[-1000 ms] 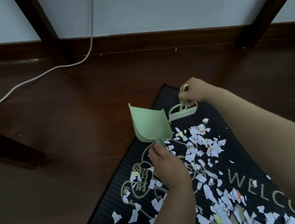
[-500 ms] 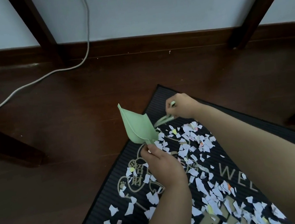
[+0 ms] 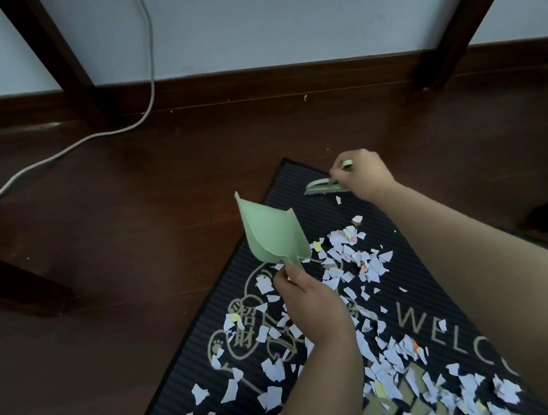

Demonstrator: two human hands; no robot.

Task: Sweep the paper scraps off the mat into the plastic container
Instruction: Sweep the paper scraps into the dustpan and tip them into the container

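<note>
**A:** Where does the sweeping stand?

**B:** Barely begun, I'd say. The paper scraps (image 3: pixel 340 254) lie thick over the middle and near end of the mat (image 3: pixel 294 187). Only its far corner is mostly bare.

**A:** And the hands?

**B:** The left hand (image 3: pixel 312 302) has its fingers curled round the short handle of the green plastic container (image 3: pixel 269 235), which is scoop-shaped. It's held up over the mat's left edge, tipped on its side, and I see no scraps in it. The right hand (image 3: pixel 362 176) has its fingers wrapped round the handle of a small green brush (image 3: pixel 320 189) at the mat's far corner, bristles down. Whether they touch the mat I can't tell.

**A:** So which step is this?

**B:** It looks like the set-up for a stroke: the brush is beyond the pile and the container isn't placed yet.

**A:** What does the next move need?

**B:** The container's lip should go flat on the mat beside the scraps, with its mouth toward the brush. Then a low, short pull, so the light paper slides in rather than flicking over the mat's edge onto the floor.
</note>
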